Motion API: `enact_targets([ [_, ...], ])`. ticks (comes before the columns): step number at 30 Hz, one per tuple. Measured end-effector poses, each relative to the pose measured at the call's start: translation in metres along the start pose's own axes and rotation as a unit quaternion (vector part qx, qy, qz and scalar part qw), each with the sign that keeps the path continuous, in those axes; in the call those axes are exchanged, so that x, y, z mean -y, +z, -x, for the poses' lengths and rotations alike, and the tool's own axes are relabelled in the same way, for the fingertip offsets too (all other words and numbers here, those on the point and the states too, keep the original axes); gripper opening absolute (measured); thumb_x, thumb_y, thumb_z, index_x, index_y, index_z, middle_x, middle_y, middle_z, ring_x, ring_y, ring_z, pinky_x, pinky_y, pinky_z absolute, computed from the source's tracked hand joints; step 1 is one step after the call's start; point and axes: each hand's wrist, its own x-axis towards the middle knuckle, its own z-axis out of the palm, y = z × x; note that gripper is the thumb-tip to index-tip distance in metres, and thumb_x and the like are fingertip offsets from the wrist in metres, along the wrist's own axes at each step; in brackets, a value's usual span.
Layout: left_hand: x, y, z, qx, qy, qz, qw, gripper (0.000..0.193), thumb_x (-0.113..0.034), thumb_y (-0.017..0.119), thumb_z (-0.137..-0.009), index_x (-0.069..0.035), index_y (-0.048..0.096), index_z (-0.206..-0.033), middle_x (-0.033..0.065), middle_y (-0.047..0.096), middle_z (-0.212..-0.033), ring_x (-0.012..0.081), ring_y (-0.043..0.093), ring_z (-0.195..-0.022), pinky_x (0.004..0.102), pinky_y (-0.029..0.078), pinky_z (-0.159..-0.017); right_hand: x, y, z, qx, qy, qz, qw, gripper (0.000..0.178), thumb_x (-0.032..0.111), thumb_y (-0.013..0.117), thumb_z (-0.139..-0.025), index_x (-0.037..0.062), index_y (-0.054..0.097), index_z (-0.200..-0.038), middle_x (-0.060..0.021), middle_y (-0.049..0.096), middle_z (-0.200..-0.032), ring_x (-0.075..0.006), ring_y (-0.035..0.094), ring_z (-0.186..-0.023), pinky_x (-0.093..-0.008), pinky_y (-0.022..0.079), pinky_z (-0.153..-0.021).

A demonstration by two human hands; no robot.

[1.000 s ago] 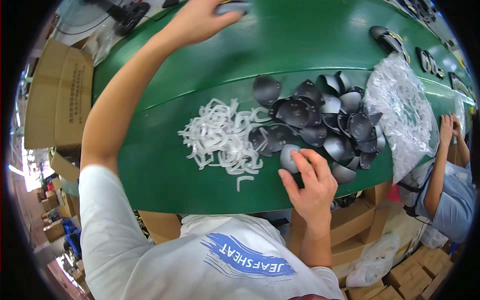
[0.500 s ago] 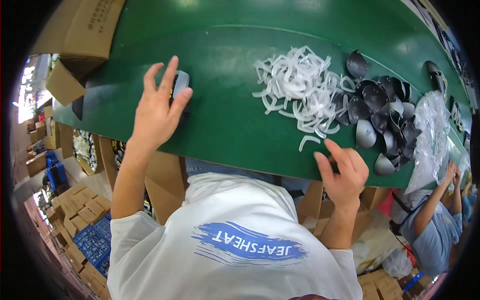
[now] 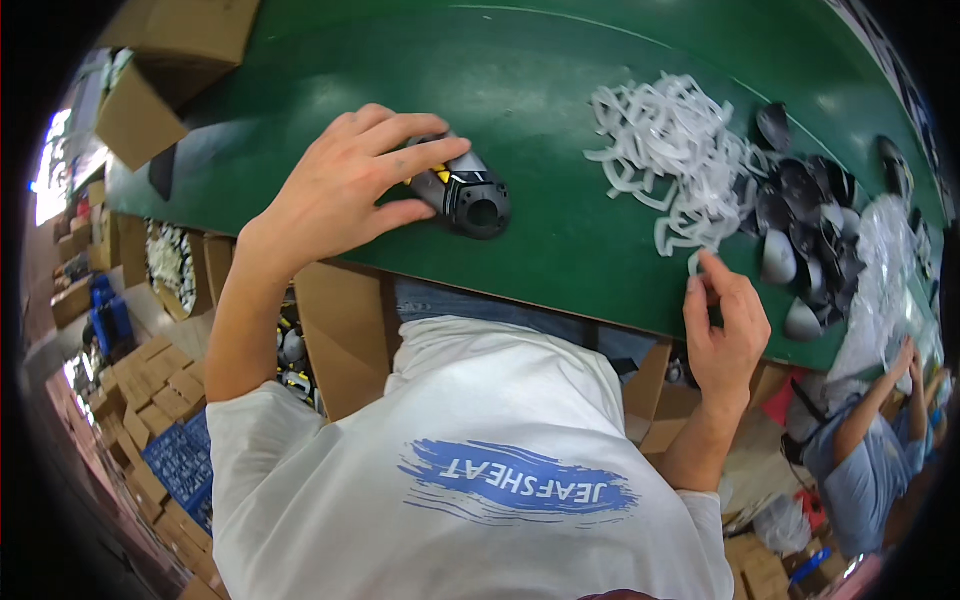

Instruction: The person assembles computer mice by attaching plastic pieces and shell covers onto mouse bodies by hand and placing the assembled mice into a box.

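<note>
My left hand (image 3: 345,185) is closed over a grey and black plastic housing (image 3: 482,198) with yellow details and a round dark opening at its near end. Its fingers lie across the top and the thumb is at the near side. At the near edge of a heap of translucent curved plastic strips (image 3: 675,140), my right hand (image 3: 730,335) pinches one curved strip (image 3: 694,263) between thumb and forefinger. Right of the heap lie several dark, cup-shaped shells (image 3: 800,185), some with silvery outsides.
A clear plastic bag (image 3: 880,265) lies on the green table (image 3: 540,120) beyond the shells. Another dark housing (image 3: 893,165) rests at the far right. An open cardboard box (image 3: 200,30) stands at the far left. Open cartons (image 3: 345,325) sit below the table edge; a co-worker (image 3: 865,460) is at the right.
My left hand has closed over the housing, which has moved right and turned its round opening into view. My right hand has taken up a curved strip near the heap.
</note>
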Motion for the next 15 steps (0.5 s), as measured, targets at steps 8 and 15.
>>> enact_targets([
  [8, -0.057, 0.061, -0.018, -0.122, 0.065, 0.114, 0.984, 0.084, -0.03, 0.096, -0.083, -0.008, 0.065, -0.158, 0.0135, 0.065, -0.158, 0.0409, 0.059, -0.143, 0.0565, 0.044, -0.125, 0.017, 0.013, 0.01, 0.094, 0.051, -0.391, 0.914, 0.027, -0.011, 0.066, -0.107, 0.0007, 0.085, -0.123, -0.012, 0.073, -0.116, -0.0149, 0.068, -0.089, -0.0274, 0.054, -0.078],
  [15, -0.097, 0.077, -0.033, -0.304, 0.163, 0.246, 0.906, 0.045, -0.03, 0.096, -0.089, -0.012, 0.086, -0.13, 0.0039, 0.081, -0.122, 0.0288, 0.069, -0.109, 0.0471, 0.056, -0.104, 0.043, 0.029, 0.001, 0.186, 0.125, -0.653, 0.724, 0.019, 0.006, 0.069, -0.108, -0.0055, 0.082, -0.114, -0.0182, 0.072, -0.11, -0.0177, 0.066, -0.085, -0.031, 0.053, -0.075],
])
